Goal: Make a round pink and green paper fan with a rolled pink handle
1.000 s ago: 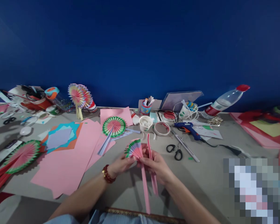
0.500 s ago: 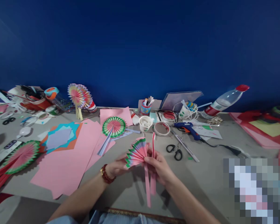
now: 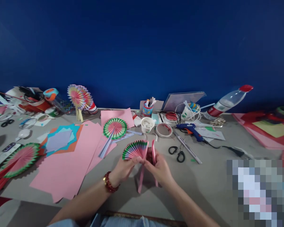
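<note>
Both my hands hold a pleated paper fan, pink with green and white edging, partly spread above the grey table. My left hand, with a red bead bracelet at the wrist, pinches the fan's base from the left. My right hand is closed on the fan's pink paper handle strips, which also hang down below the hands. A finished round fan lies flat just beyond my hands.
Pink paper sheets cover the table's left-middle. Black scissors, a blue glue gun, tape rolls, a paper cup and a plastic bottle lie to the right. Another fan lies far left; a standing fan is at the back.
The fan has spread wider and tilted flatter to the left. Its handle strips have swung, the lower ends now shorter below my hands. Both hands have stayed in place.
</note>
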### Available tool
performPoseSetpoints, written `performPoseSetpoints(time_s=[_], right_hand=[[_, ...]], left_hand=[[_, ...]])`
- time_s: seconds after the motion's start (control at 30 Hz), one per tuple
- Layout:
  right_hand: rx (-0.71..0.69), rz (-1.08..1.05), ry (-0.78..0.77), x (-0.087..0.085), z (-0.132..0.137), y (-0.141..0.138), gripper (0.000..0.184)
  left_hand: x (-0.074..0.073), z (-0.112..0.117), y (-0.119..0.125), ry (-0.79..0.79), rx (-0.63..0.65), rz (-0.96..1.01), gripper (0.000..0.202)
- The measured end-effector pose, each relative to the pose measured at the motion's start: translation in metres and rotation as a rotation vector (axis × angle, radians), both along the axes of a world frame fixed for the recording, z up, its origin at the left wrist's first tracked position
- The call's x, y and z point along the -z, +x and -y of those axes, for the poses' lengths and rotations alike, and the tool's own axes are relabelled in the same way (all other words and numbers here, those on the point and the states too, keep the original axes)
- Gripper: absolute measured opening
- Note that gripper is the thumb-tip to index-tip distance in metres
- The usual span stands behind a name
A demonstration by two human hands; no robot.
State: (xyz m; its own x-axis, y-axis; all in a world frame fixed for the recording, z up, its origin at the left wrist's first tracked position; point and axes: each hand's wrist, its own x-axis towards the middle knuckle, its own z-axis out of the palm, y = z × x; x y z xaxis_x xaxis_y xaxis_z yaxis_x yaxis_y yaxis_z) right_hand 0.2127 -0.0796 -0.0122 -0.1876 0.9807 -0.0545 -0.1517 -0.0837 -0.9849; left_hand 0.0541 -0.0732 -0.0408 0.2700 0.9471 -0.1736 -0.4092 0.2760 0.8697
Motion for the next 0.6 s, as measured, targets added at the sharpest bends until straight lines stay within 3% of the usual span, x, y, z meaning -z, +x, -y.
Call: performPoseSetpoints(time_s=[0.1, 0.3, 0.6], right_hand=[[-0.033, -0.021, -0.058, 0.002, 0.002, -0.002, 0.042], [-0.183, -0.147, -0.364, 0.012, -0.001, 0.000, 0.053], [-0.231, -0.077, -0.389, 0.010, -0.002, 0.003, 0.051]], left_hand=[[-0.007, 0.001, 0.004, -0.034, -0.019, 0.103, 0.031], [-0.016, -0.004, 0.002, -0.075, -0.022, 0.119, 0.028], [-0.021, -0.009, -0.004, -0.048, 0.138, 0.104, 0.038]])
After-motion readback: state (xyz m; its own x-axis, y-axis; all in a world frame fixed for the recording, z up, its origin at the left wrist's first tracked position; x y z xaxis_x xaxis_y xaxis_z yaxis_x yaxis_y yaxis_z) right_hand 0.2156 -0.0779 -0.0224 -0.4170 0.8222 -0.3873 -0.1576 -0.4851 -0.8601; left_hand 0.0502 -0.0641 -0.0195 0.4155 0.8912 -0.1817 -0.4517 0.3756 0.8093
